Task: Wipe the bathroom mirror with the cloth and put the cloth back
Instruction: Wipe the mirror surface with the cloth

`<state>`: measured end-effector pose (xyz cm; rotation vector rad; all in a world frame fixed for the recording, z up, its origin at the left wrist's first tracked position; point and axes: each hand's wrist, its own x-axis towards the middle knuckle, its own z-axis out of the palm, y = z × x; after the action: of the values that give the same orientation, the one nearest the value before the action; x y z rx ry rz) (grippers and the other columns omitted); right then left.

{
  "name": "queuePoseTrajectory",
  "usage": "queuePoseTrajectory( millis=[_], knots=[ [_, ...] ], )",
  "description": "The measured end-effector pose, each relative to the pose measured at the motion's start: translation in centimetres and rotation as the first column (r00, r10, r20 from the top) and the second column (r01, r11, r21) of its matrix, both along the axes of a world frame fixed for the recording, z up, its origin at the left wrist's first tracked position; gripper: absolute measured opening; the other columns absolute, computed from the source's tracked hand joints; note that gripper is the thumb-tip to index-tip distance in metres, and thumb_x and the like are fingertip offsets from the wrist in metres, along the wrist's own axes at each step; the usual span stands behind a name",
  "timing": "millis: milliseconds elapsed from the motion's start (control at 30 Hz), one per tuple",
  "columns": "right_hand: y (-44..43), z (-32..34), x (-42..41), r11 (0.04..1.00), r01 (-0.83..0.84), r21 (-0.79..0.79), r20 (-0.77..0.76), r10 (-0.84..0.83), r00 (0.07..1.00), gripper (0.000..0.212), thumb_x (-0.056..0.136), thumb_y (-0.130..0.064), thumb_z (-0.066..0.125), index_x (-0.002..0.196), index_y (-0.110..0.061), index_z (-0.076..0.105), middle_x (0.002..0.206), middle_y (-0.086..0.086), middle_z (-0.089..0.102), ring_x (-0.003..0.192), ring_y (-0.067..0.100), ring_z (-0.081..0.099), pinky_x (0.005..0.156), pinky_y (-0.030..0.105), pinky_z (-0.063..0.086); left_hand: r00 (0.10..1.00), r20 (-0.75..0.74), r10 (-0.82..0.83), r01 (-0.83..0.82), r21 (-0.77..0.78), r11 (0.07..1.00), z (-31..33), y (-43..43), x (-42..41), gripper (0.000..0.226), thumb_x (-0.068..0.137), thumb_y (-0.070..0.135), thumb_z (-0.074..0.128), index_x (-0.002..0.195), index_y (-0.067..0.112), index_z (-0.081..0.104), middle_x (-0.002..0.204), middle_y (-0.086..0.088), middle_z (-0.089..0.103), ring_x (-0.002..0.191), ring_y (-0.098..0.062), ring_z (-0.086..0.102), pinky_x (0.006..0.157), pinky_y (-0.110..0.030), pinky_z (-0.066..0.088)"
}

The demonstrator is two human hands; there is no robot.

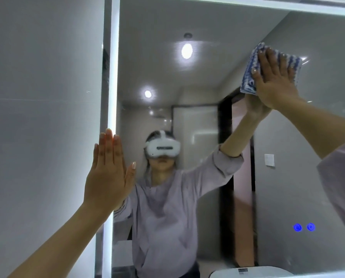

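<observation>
The bathroom mirror (217, 47) fills most of the view, with a lit strip down its left edge. High at the upper right, a blue-and-white folded cloth (249, 75) lies flat against the glass. My right hand (274, 81) presses on it with straight fingers spread over it. My left hand (109, 173) rests flat with straight fingers on the mirror's lit left edge, holding nothing. The glass reflects a person in a lilac top and both raised arms.
A grey tiled wall (43, 117) stands left of the mirror. Two blue touch buttons (304, 227) glow at the mirror's lower right. A white object (247, 272) shows at the bottom edge in the reflection.
</observation>
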<state>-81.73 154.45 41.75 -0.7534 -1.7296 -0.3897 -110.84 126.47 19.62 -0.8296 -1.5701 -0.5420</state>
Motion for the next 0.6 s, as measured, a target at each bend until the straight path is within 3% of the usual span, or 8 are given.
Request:
queuePoseTrajectory(
  millis=[300,433,600],
  knots=[
    [-1.1,-2.0,-2.2,0.996,-0.036,-0.077,-0.122,0.027,0.992,0.064,0.095,-0.060,0.006,0.152,-0.034,-0.009,0.163,-0.005,-0.010,0.148,0.023,-0.015,0.114,0.043,-0.017,1.000,-0.014,-0.017,0.017,0.009,1.000,-0.2,0.3,-0.7,0.074,0.100,0.050,0.015,0.151,-0.003,0.007,0.160,-0.021,0.000,0.149,-0.033,0.001,0.121,-0.044,0.015],
    [-2.5,-6.0,-3.3,0.998,-0.065,0.025,-0.019,0.065,0.998,0.067,0.094,-0.060,0.006,0.153,-0.032,-0.008,0.163,-0.004,-0.009,0.148,0.024,-0.016,0.116,0.044,-0.015,0.999,-0.014,-0.041,0.041,0.006,0.999,-0.1,0.4,-0.5,0.074,0.099,0.049,0.016,0.150,-0.004,0.007,0.160,-0.022,-0.001,0.149,-0.034,0.000,0.121,-0.045,0.013],
    [-4.5,-12.2,-4.5,0.991,-0.060,0.123,0.099,0.048,0.994,0.069,0.093,-0.059,0.005,0.154,-0.027,-0.001,0.163,-0.002,-0.005,0.145,0.017,-0.018,0.113,0.034,-0.024,0.998,-0.044,-0.054,0.054,0.012,0.998,-0.1,0.3,-0.8,0.074,0.100,0.048,0.015,0.150,-0.005,0.004,0.159,-0.024,-0.004,0.149,-0.036,-0.001,0.120,-0.048,0.014]
  ],
)
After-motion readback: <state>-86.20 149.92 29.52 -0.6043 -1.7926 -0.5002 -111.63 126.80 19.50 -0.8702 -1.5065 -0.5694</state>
